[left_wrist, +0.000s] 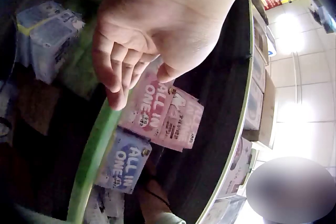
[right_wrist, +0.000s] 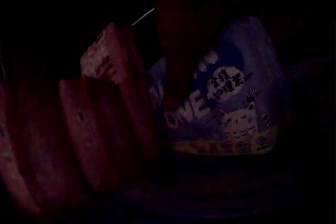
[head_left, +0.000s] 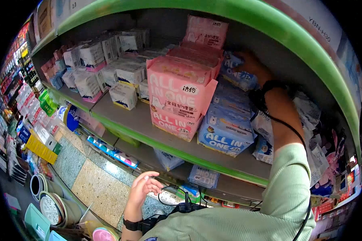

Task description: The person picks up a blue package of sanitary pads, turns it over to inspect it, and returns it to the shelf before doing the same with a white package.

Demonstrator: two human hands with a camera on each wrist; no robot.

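Note:
Deep on the shelf, behind the front row, my right hand (head_left: 256, 68) grips a blue "ALL IN ONE" pack (head_left: 243, 80). In the dark right wrist view a finger lies across the front of this blue pack (right_wrist: 239, 111), which stands tilted beside the pink packs. Below and in front of it sits a row of matching blue packs (head_left: 225, 134). To their left rises a stack of pink "ALL IN ONE" packs (head_left: 175, 94). My left hand (head_left: 142, 188) hangs in front of the shelf with loosely bent fingers, holding nothing.
The shelf's green front edge (head_left: 149, 134) runs below the packs, and another green shelf edge (head_left: 245, 16) arches above. White boxed packs (head_left: 88, 84) stand at the left. Bagged goods (head_left: 263, 150) crowd near my right forearm. Plastic bins (head_left: 52, 209) stand on the floor.

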